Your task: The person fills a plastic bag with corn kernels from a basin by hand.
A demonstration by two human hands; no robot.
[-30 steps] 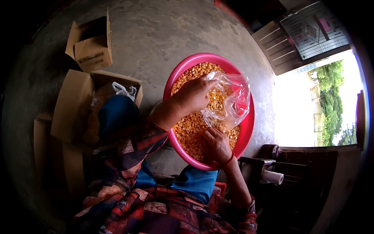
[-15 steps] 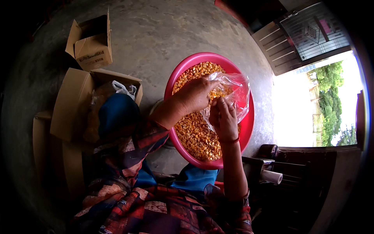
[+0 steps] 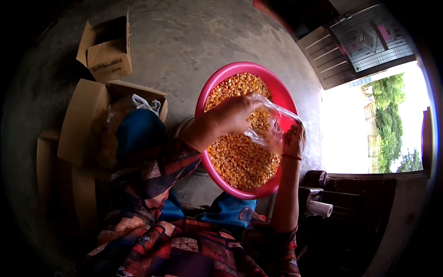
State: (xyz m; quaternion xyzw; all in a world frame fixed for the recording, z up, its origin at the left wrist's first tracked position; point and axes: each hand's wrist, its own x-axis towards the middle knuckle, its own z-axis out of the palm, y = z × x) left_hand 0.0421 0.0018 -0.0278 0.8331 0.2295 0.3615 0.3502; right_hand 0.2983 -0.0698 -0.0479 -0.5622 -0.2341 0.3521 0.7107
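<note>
A clear plastic bag (image 3: 275, 130) is stretched between my two hands above a pink basin (image 3: 218, 75). My left hand (image 3: 234, 113) pinches one side of the bag over the middle of the basin. At the basin's right rim, my right hand (image 3: 294, 139) grips the other side, its fingers closed. Orange-yellow corn kernels (image 3: 242, 159) fill much of the basin beneath. The bag is see-through and partly hides the kernels behind it; I see no kernels clearly inside it.
To my left stands an open cardboard box (image 3: 85, 122) with plastic-wrapped contents and a white-handled bag (image 3: 146, 104). Another open box (image 3: 108, 55) sits farther off on the concrete floor (image 3: 184, 37). A dark rack with a white roll (image 3: 319, 208) is at right, near a bright doorway (image 3: 348, 129).
My right hand has moved right, away from my left hand, pulling the bag's edge taut between them. My left hand has stayed nearly in place.
</note>
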